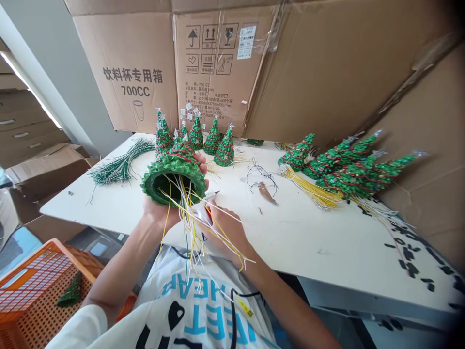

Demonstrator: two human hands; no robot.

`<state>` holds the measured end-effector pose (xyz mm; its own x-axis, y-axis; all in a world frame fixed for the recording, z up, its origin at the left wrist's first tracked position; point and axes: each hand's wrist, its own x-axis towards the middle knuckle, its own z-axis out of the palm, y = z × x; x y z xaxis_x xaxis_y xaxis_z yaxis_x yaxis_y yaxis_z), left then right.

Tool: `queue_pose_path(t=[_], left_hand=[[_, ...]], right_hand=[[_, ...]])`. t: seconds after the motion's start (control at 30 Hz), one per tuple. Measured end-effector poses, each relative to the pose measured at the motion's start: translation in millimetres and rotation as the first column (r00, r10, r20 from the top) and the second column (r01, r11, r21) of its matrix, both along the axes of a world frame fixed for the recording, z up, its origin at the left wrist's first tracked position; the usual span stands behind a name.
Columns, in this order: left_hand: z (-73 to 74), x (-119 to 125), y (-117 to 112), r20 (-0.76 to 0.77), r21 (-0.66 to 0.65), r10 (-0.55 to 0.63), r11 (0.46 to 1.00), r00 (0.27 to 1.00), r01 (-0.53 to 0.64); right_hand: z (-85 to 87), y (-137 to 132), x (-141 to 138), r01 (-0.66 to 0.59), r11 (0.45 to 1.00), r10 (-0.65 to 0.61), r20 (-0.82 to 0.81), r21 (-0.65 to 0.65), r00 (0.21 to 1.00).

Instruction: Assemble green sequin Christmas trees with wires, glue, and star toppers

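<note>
While the left hand (159, 211) cups a green Christmas-tree ornament (174, 167) from below, fingers curled up round its side, the ornament's hollow base faces the person, held over the near edge of the white table (290, 242), with yellow, white and green wires (183, 218) spilling out. The right hand (225, 232) is closed on a small red-handled tool (208, 211), partly hidden, right by the wires. Further ornaments (212, 138) stand upright along the far edge; more (348, 169) lie on the right, with a yellow wire bundle (308, 191) beside them. A green wire bundle (119, 167) lies left. Near left, an orange plastic crate (32, 291) holds another ornament (71, 291). Cardboard cartons (218, 63) stand beyond the table.
</note>
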<state>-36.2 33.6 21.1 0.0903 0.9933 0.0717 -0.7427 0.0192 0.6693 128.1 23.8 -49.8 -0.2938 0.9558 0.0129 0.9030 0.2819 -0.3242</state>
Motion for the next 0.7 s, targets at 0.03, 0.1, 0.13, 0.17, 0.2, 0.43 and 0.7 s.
queue_pose_path(t=[0.03,0.1,0.13,0.17,0.2,0.43,0.7], left_hand=[[0.5,0,0,0.002,-0.002,0.001,1.0,1.0,-0.001],[1.4,-1,0,0.005,-0.004,-0.001,1.0,1.0,0.001],[1.5,-2,0,0.006,-0.002,0.0,1.0,1.0,0.0],[1.3,-4,0,0.005,0.002,0.007,1.0,1.0,-0.007],[0.9,-5,1,0.003,0.008,0.022,1.0,1.0,-0.022],[7.6,-25,5,0.097,0.044,0.063,0.997,0.993,-0.067],[17.5,-65,13,0.348,0.046,0.04,0.997,0.936,-0.06]], right_hand=[[0.3,-4,-5,0.013,1.0,-0.013,0.037,-0.01,0.999],[0.3,-9,-12,0.044,0.999,-0.041,0.079,-0.031,0.996],[-0.2,-10,-12,0.057,0.998,-0.054,0.08,-0.04,0.995],[-1.3,-10,-12,0.069,0.997,-0.066,0.066,-0.045,0.996],[-3.1,-8,-10,0.079,0.996,-0.077,0.04,-0.045,0.996],[-21.3,18,14,0.201,0.979,-0.162,-0.715,-0.029,0.681],[5.1,10,7,-0.095,0.958,-0.287,-0.914,-0.271,-0.286]])
